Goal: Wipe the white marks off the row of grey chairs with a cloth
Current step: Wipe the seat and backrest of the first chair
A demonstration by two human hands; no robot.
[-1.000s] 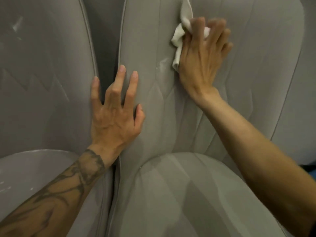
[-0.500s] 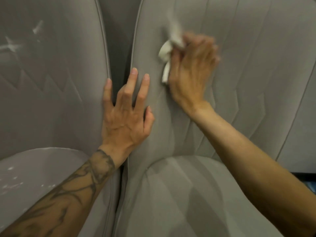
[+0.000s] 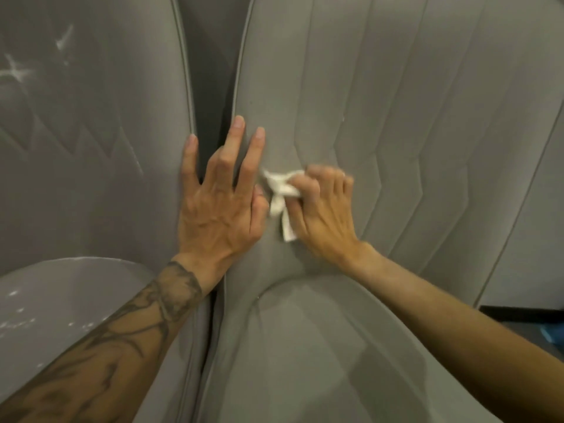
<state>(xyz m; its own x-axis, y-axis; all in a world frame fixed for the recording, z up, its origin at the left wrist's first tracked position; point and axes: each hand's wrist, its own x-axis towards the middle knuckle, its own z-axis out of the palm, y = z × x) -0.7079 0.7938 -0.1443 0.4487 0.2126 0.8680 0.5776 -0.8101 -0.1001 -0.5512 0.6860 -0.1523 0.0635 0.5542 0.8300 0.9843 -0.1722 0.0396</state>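
Note:
Two grey padded chairs stand side by side. My right hand [image 3: 320, 209] grips a crumpled white cloth [image 3: 282, 193] and presses it on the lower backrest of the right chair [image 3: 412, 117], blurred by motion. My left hand [image 3: 219, 203] lies flat with fingers spread across the gap between the two backrests, its thumb close to the cloth. The left chair [image 3: 91, 148] carries white marks [image 3: 15, 71] high on its backrest and white specks [image 3: 18, 322] on its seat.
A dark gap [image 3: 210, 87] runs between the two backrests. The right chair's seat cushion [image 3: 305, 361] fills the foreground. At the right edge lie a strip of dark floor and a small blue object [image 3: 552, 334].
My right hand has swept the cloth down the right backrest from near its top to beside my left thumb. The left hand has stayed planted; the view has shifted slightly.

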